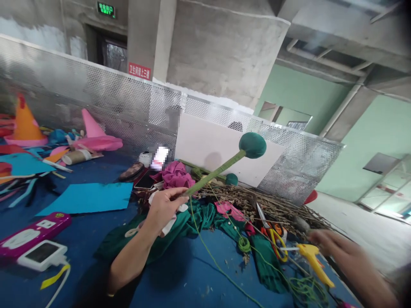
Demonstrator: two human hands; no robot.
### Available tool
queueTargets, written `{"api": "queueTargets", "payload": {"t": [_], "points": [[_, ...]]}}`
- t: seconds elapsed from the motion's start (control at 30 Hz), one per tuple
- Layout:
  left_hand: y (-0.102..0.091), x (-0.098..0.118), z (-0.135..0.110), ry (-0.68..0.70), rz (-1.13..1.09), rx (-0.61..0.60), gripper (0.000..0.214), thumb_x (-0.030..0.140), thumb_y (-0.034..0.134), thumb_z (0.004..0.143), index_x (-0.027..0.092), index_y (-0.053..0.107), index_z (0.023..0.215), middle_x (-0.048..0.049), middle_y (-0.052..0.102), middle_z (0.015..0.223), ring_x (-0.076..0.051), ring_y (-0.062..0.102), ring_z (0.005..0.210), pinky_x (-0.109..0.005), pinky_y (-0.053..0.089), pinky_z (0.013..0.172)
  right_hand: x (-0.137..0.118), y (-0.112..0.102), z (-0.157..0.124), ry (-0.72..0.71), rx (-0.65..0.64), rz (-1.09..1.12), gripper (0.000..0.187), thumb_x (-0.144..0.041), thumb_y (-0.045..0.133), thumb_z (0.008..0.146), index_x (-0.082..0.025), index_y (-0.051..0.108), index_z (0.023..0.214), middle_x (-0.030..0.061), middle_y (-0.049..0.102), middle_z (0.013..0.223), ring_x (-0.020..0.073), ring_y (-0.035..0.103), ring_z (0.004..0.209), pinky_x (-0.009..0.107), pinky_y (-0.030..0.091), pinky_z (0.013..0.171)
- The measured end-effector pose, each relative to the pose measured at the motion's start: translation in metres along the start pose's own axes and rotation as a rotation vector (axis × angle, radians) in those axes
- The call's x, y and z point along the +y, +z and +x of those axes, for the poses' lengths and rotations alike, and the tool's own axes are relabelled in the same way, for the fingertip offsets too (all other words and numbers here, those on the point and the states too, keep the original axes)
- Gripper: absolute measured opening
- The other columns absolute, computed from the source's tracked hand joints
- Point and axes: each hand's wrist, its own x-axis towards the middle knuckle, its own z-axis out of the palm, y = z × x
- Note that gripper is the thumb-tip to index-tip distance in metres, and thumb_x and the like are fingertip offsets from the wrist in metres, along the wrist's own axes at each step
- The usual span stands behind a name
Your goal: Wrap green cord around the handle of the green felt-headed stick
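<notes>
My left hand point(163, 209) pinches the lower end of a green-wrapped stick point(216, 171). A dark green fabric ball point(253, 145) tops the stick, which slants up to the right. From near my fingers a thin green cord point(205, 248) hangs down across the blue table. At the right edge, my right hand point(337, 250) is smeared by motion, its fingers curled, and I cannot tell whether it holds anything. Beside it lies a yellow glue gun point(314, 261). Scissors with yellow handles point(276, 244) rest just left of the glue gun.
Dark green cloth point(205, 216) lies under and beyond my left hand. Dry twigs point(282, 205) stretch along the back. A blue sheet point(93, 197), a purple power strip point(35, 235) and a white charger point(43, 254) are to the left. A perforated metal barrier point(128, 102) stands behind.
</notes>
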Motion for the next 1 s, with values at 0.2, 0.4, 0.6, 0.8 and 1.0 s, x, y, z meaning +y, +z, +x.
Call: {"api": "queueTargets", "payload": {"t": [0.2, 0.4, 0.6, 0.8, 1.0], "points": [[0.021, 0.035, -0.011, 0.057, 0.046, -0.074, 0.033, 0.030, 0.071, 0.063, 0.018, 0.078, 0.093, 0.0047, 0.055, 0.044, -0.010, 0.040, 0.040, -0.021, 0.035, 0.038, -0.103, 0.051, 0.004, -0.117, 0.029, 0.010, 0.029, -0.049, 0.050, 0.083, -0.030, 0.070, 0.090, 0.0085, 0.072, 0.100, 0.0278, 0.068, 0.082, 0.037, 0.050, 0.067], [0.048, 0.074, -0.009, 0.125, 0.058, -0.216, 0.037, 0.030, 0.070, 0.066, 0.017, 0.077, 0.099, 0.0005, 0.066, 0.059, -0.011, 0.045, 0.047, -0.022, 0.035, 0.045, -0.212, 0.094, 0.000, -0.370, -0.143, 0.813, 0.028, -0.044, 0.057, 0.086, -0.023, 0.069, 0.099, 0.0094, 0.070, 0.104, 0.0258, 0.062, 0.101, 0.035, 0.047, 0.090], [0.052, 0.080, -0.003, 0.110, 0.040, -0.213, 0.042, 0.029, 0.069, 0.067, 0.013, 0.074, 0.105, -0.0029, 0.073, 0.077, -0.012, 0.050, 0.054, -0.023, 0.040, 0.052, -0.228, 0.109, -0.012, -0.320, -0.413, 1.198, 0.037, -0.046, 0.051, 0.092, -0.019, 0.060, 0.070, 0.0003, 0.055, 0.059, 0.0148, 0.054, 0.056, 0.026, 0.043, 0.056], [0.060, 0.064, 0.000, 0.107, 0.025, -0.240, 0.036, 0.027, 0.067, 0.067, 0.014, 0.076, 0.099, -0.0023, 0.074, 0.078, -0.019, 0.063, 0.073, -0.025, 0.048, 0.065, -0.234, 0.104, -0.030, -0.481, 0.088, 1.444, 0.033, -0.037, 0.050, 0.095, -0.021, 0.063, 0.069, 0.0090, 0.061, 0.104, 0.0265, 0.053, 0.111, 0.038, 0.041, 0.091], [0.072, 0.063, -0.005, 0.074, -0.016, -0.354, 0.029, 0.025, 0.066, 0.068, 0.016, 0.076, 0.094, -0.0007, 0.076, 0.085, -0.022, 0.068, 0.089, -0.026, 0.050, 0.080, -0.225, 0.114, -0.028, -0.227, -0.172, 1.718, 0.039, -0.043, 0.047, 0.095, -0.022, 0.052, 0.063, 0.0005, 0.046, 0.059, 0.0163, 0.051, 0.057, 0.026, 0.041, 0.048]]}}
